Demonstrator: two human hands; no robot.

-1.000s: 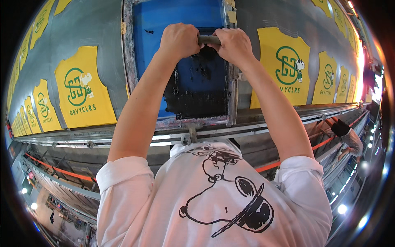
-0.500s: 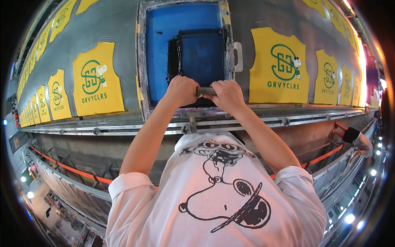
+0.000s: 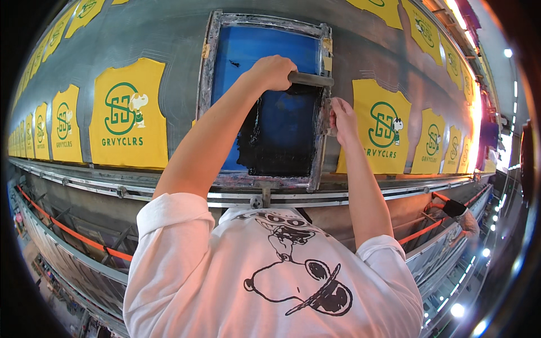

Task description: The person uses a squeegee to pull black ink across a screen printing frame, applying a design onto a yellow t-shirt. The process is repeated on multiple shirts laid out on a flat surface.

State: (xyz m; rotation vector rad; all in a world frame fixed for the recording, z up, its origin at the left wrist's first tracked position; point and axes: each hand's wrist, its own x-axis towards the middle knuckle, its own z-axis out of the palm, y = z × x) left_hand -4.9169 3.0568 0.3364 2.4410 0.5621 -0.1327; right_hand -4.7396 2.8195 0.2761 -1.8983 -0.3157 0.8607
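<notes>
Left of the screen frame: row of yellow shirt panels flat on the grey table, each with a green round emblem, green lettering under it, white cartoon dog at the emblem's right. Below and left of frame: orange bar running at a slant. Metal rail passes left to right just under the frame's lower edge.

Inside frame, left and top: blue mesh, bare apart from a small dark smudge upper left. Left forearm crosses the frame's lower left corner; left hand is in the frame's upper half, closed in a fist round the left end of the squeegee. Squeegee lies roughly crosswise, its grey grip reaching over to the frame's right side. Below it, inside frame: black ink, thickest along the bottom and left border of a darker blue patch.

At frame's right edge, lower than the squeegee and off it: right hand, fingers curled in against the frame's side. Can't tell if it's pinching anything, contact spot mostly hidden.

Right of frame: second row of yellow panels, same print, nearest one close behind the right hand. Far right and below frame: a bent-over co-worker, partly blurred
</notes>
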